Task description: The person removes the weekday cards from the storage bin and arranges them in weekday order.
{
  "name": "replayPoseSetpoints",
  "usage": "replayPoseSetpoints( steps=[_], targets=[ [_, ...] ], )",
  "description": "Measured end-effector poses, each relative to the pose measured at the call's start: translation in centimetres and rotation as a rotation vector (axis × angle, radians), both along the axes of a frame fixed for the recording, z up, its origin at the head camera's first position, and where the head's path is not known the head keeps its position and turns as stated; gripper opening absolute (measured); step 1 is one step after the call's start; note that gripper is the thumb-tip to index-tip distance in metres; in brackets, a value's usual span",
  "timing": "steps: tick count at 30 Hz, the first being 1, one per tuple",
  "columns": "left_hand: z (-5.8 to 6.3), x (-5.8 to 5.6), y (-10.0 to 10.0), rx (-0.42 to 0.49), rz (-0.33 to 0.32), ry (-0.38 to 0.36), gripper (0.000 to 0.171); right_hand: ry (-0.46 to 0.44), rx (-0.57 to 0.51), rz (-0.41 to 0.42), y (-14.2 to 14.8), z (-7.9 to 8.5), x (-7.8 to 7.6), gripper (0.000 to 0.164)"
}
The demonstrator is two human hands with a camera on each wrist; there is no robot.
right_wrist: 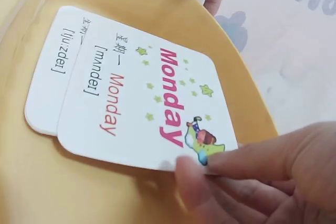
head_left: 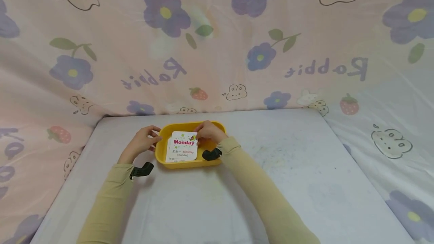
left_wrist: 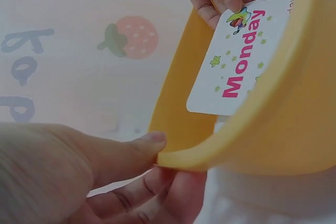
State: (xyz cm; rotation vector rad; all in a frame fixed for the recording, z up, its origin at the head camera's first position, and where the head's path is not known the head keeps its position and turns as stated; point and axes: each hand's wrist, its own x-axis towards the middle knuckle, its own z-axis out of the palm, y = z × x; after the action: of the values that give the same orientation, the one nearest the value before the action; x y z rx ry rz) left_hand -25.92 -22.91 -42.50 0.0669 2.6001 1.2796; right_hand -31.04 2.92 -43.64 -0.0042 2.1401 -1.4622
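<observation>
A yellow tray (head_left: 190, 165) sits toward the back of the white table, left of its middle. My left hand (head_left: 141, 143) pinches the tray's left rim, thumb on the inside and fingers beneath the edge in the left wrist view. Inside, my right hand (head_left: 211, 133) pinches the corner of a white flash card (right_wrist: 142, 98) printed "Monday" with green stars and a small figure on a moon. Below that card lies another white card (right_wrist: 47, 87), shifted to one side, with part of its print showing. The right palm is hidden behind the fingers in the head view.
A pale cloth (head_left: 217, 48) with purple flowers, strawberries and rabbits hangs behind the table and at its sides. The white tabletop (head_left: 288, 183) stretches to the right and front of the tray. A dark wrist mount (head_left: 142, 170) sits on each sleeve.
</observation>
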Motion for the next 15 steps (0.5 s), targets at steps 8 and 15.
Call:
replayPoseSetpoints(
  steps=[8,15],
  targets=[
    [0.0,0.0,0.2,0.016,-0.009,0.002,0.04,0.052,0.049,0.002,0.2,0.8,0.4,0.02],
    [0.0,0.2,0.0,0.018,0.001,0.01,0.04,0.091,0.089,0.075,1.1,2.1,0.2,0.026]
  ],
)
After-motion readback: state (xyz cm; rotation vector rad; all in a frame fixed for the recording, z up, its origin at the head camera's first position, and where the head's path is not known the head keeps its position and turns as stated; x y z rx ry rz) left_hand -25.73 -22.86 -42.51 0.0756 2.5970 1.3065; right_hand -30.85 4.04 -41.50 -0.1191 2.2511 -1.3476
